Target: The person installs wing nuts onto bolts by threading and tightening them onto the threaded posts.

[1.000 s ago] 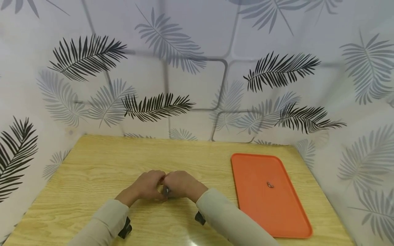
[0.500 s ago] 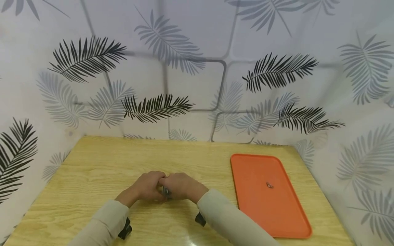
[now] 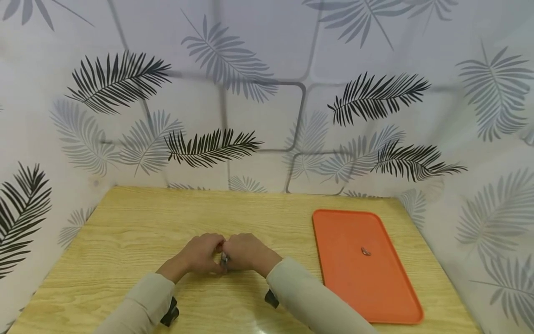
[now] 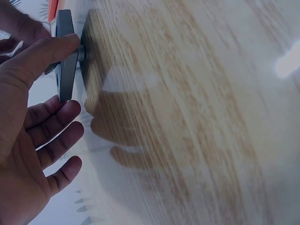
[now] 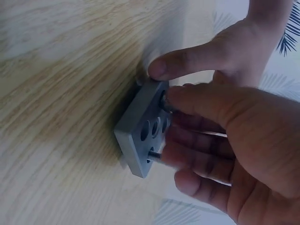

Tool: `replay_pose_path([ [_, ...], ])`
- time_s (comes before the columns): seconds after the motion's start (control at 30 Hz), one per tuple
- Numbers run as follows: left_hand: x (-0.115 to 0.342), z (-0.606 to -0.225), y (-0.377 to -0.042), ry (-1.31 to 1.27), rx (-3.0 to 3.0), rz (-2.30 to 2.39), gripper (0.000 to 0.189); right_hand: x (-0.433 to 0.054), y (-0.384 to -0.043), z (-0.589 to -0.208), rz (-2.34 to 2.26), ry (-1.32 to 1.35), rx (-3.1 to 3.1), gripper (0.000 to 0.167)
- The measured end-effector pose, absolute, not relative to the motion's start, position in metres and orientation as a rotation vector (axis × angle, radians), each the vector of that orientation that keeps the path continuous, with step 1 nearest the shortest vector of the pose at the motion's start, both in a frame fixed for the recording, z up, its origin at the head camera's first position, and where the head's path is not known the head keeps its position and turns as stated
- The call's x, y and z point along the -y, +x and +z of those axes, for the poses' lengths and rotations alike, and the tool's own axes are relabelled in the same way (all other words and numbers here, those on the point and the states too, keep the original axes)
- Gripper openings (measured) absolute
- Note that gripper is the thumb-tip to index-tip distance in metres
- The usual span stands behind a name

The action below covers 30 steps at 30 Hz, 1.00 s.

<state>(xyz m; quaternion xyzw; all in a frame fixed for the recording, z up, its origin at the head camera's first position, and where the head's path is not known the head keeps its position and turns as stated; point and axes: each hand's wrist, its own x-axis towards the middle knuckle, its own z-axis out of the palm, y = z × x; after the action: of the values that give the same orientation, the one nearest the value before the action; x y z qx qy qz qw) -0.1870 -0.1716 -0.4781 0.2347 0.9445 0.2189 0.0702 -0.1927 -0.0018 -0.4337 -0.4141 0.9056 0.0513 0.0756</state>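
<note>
Near the front edge of the wooden table (image 3: 125, 241), both hands meeting over a small grey metal block (image 5: 140, 136) held on edge against the tabletop. Left hand (image 3: 200, 253) steadying the block, thumb pressed on its top edge, other fingers loosely spread behind it. Right hand (image 3: 244, 250) curled at the block's face, fingertips (image 5: 187, 101) pinching something small at an upper hole, hidden from sight. Only in the right wrist view: a row of holes in the block and a threaded screw (image 5: 154, 155) poking from the lowest one. In the head view, block almost wholly covered by the knuckles. Bare tabletop open to the left and beyond. Further right, well apart, an orange tray (image 3: 388, 297) carrying one small metal piece (image 3: 365, 251). Leaf-print curtain (image 3: 267, 93) closing off back and sides.
</note>
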Motion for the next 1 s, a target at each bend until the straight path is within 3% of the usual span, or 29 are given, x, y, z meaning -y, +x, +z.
replay_pose_path([
  [0.33, 0.1718, -0.4768, -0.1865, 0.664, -2.810, 0.710, 0.039, 0.0000, -0.1911, -0.4315, 0.083, -1.249, -2.626, 0.032],
  [0.77, 0.1713, -0.4805, -0.1884, 0.744, -2.847, 0.674, 0.038, 0.0030, -0.1941, -0.4376, 0.184, -1.257, -2.657, 0.017],
  [1.0, 0.1710, -0.4817, -0.1892, 0.731, -2.859, 0.644, 0.041, 0.0009, -0.1936, -0.4381, 0.322, -1.222, -2.722, 0.029],
])
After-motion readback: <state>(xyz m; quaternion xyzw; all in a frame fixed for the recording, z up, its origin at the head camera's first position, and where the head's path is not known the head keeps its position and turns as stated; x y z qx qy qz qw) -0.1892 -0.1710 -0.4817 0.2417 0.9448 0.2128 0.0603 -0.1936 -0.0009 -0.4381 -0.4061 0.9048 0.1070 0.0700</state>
